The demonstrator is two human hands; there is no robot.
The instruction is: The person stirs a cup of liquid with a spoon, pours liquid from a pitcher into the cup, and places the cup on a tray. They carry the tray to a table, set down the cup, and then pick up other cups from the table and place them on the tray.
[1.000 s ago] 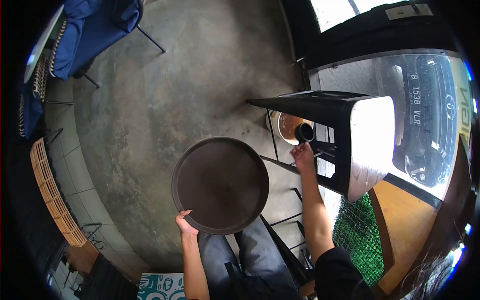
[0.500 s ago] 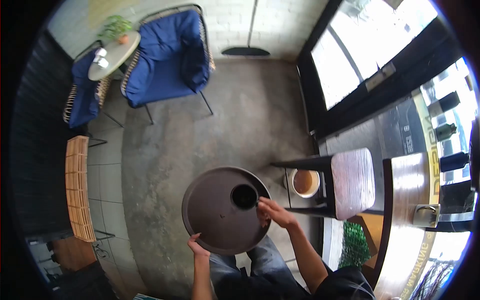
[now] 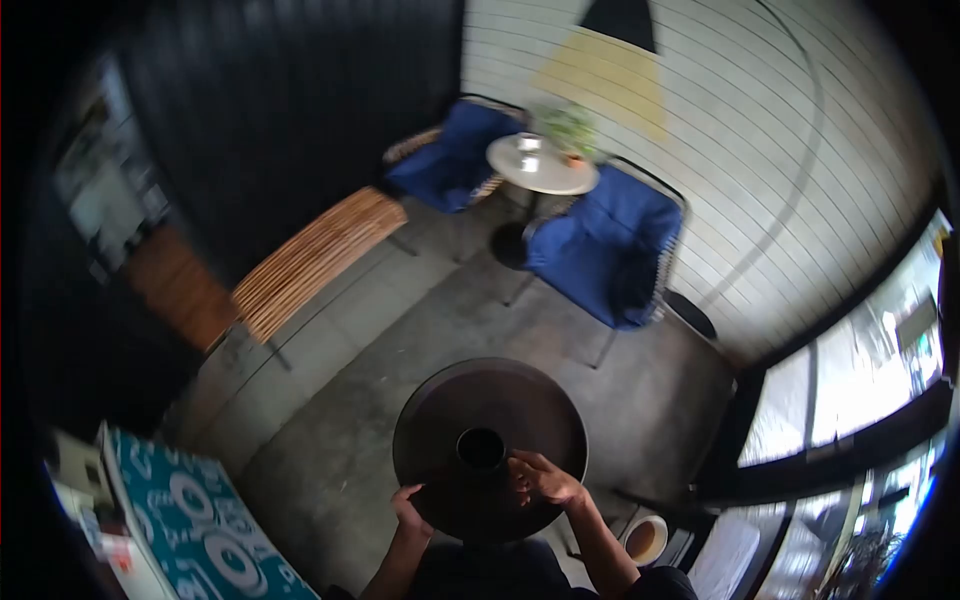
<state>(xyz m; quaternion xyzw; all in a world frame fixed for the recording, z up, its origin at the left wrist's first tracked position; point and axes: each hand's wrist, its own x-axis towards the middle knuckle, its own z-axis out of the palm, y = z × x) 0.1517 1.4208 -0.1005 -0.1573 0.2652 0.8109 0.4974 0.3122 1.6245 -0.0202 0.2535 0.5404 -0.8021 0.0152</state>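
A round dark brown serving tray (image 3: pixel 535 405) is held in front of my body. My left hand (image 3: pixel 411 512) grips its near left rim, the thumb over the top and the other fingers hidden below. On the tray stands a black mug (image 3: pixel 481 450), upright, its inside too dark to read. Just right of the mug, my right hand (image 3: pixel 545 480) reaches over the tray with bent fingers pinched at the mug's side, where a handle would be; the handle itself is hidden.
Ahead are blue cushioned chairs (image 3: pixel 606 255) around a small round table (image 3: pixel 545 178) with a potted plant (image 3: pixel 571 135). A slatted bench (image 3: pixel 320 260) lines the dark left wall. A teal patterned panel (image 3: pixel 215 520) stands near left; a bucket (image 3: pixel 645 540) sits near right.
My view has swung left, so the chairs and table now lie ahead and the teal panel has come in. The mug is nearer the tray's middle in view; both hands keep their places.
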